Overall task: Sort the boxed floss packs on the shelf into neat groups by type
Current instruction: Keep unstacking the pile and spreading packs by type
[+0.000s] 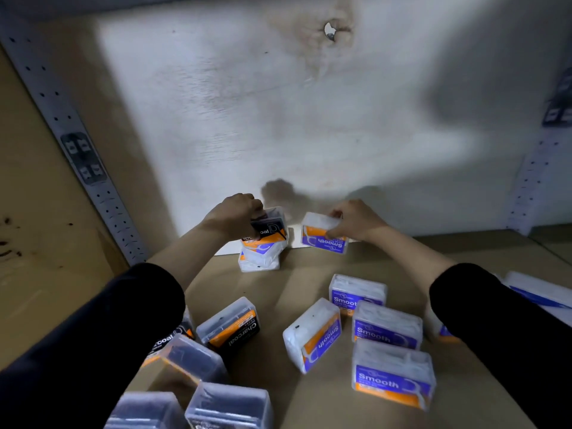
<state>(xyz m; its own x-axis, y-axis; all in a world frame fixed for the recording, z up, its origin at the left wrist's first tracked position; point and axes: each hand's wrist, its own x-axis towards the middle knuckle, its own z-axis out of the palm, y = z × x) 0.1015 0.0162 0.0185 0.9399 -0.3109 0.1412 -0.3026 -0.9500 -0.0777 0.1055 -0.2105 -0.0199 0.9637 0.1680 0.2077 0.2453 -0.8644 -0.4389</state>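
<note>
At the centre of the frame, at the foot of a white back wall (278,119), two hands reached to the far edge of a brown shelf (309,270). The left hand (236,213) curled its fingers over a black Charcoal pack (269,229) that sat on top of a small stack (260,258) of clear plastic packs. Its long side ran left to right, slightly tilted, with the label upright toward the camera.

Just right of the stack and apart from it, the right hand (356,221) pinched a Smooth pack (323,235) between thumb and fingers. This pack was a clear box with a purple and orange label. Its long side ran left to right and its lettering was upside down.

Lower right of centre, four more Smooth packs (387,325) lay close together, one turned so its lettering ran sideways. Several Charcoal packs (230,325) lay at lower left, partly hidden behind a black sleeve (93,335).
</note>
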